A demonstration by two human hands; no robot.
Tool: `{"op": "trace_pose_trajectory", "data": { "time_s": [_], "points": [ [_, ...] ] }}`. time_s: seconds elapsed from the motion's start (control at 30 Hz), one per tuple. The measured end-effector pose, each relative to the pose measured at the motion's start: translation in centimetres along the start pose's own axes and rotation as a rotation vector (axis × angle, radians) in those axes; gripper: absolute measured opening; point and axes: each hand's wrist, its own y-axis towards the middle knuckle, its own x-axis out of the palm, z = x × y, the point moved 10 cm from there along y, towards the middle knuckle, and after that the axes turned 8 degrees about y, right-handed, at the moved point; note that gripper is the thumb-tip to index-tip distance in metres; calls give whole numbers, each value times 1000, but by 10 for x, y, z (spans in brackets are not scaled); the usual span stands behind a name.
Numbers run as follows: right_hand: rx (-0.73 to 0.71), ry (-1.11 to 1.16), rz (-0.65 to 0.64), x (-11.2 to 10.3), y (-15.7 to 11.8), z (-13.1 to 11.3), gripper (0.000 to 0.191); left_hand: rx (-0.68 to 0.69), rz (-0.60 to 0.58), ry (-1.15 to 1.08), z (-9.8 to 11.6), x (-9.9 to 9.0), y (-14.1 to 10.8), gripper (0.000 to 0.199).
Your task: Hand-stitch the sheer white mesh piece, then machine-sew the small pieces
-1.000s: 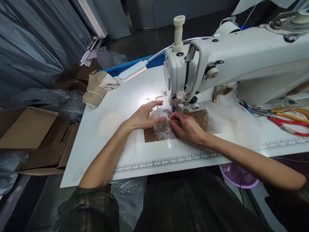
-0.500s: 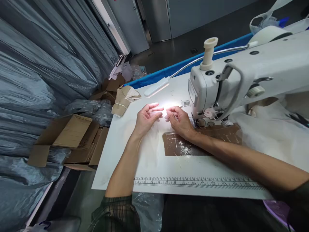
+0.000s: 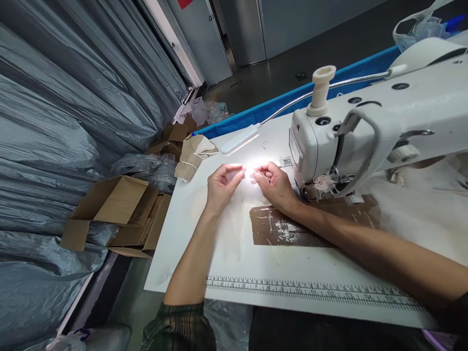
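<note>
Under the bright lamp (image 3: 241, 140), my left hand (image 3: 224, 187) has its thumb and fingertips pressed together; anything between them is too small and glare-washed to see. Facing it, a short gap away, my right hand (image 3: 275, 185) is also pinched, its contents hidden by the glare. Both hands are raised over the white table (image 3: 183, 243), left of the sewing machine (image 3: 307, 141). Below my right hand lies a brown taped patch (image 3: 270, 226). Thin, sheer white material (image 3: 232, 229) lies beside my left forearm.
A bundle of beige cloth (image 3: 192, 156) sits at the table's far left corner. Open cardboard boxes (image 3: 120, 200) stand on the left by a grey curtain (image 3: 54, 122). A printed ruler (image 3: 310, 288) runs along the near edge. White sheer fabric (image 3: 420, 195) is at the right.
The fingers of my left hand have closed from a looser spread into a pinch. My right hand stays pinched near it. The view has shifted slightly.
</note>
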Motion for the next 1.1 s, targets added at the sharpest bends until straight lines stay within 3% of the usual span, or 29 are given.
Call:
{"op": "trace_pose_trajectory", "data": {
  "time_s": [0.13,0.47,0.6,0.9,0.97,1.1],
  "points": [
    [-6,-2,48,-5,3,0,8,65,37,1,3,-2,0,1],
    [7,21,71,-8,5,5,10,-16,65,-147,-14,-1,3,21],
    [-79,-50,44,-8,0,-1,11,-7,63,-153,-14,-4,3,39],
    [-242,-97,-70,3,-12,-17,11,24,102,-196,-4,-14,5,50],
    [-158,-54,-27,5,-13,-13,12,-13,66,-193,-3,-17,7,48],
    [178,-58,11,8,-25,13,21,-118,-52,-197,0,-16,5,45]
  ]
}}
